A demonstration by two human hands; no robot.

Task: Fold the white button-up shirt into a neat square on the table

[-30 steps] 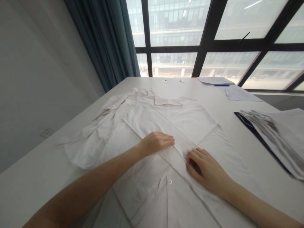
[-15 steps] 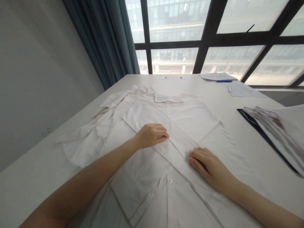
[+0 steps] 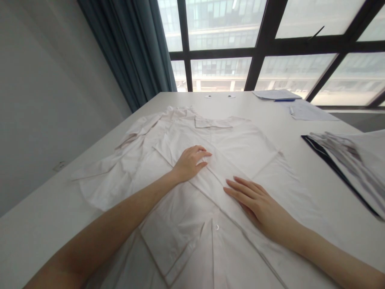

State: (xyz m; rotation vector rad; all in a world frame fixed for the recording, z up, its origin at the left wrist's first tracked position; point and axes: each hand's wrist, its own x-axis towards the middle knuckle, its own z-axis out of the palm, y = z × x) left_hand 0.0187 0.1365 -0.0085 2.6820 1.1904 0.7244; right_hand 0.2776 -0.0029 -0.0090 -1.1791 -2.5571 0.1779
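The white garment (image 3: pixel 237 148) lies flat, with creases, on the white table (image 3: pixel 51 228), centred in the view and extending to the near edge of the frame. Its long axis runs near to far; the collar band (image 3: pixel 213 123) is at the far end, and a small button (image 3: pixel 217 227) is at the near centre. The left arm enters from the lower left corner and extends diagonally forward. The left hand (image 3: pixel 189 162) is palm down on the garment, fingers slightly bent and partly apart, directed rightward, thumb separated. The right arm enters from the lower right corner. The right hand (image 3: pixel 255 198) is palm down on the garment, nearer the wearer, fingers extended forward and to the left, with narrow gaps at the tips. Folded fabric (image 3: pixel 357 160) rests at the right side of the table. Paper sheets (image 3: pixel 315 110) and a blue pen (image 3: pixel 284 100) are at the far right; marks on the sheets are illegible.
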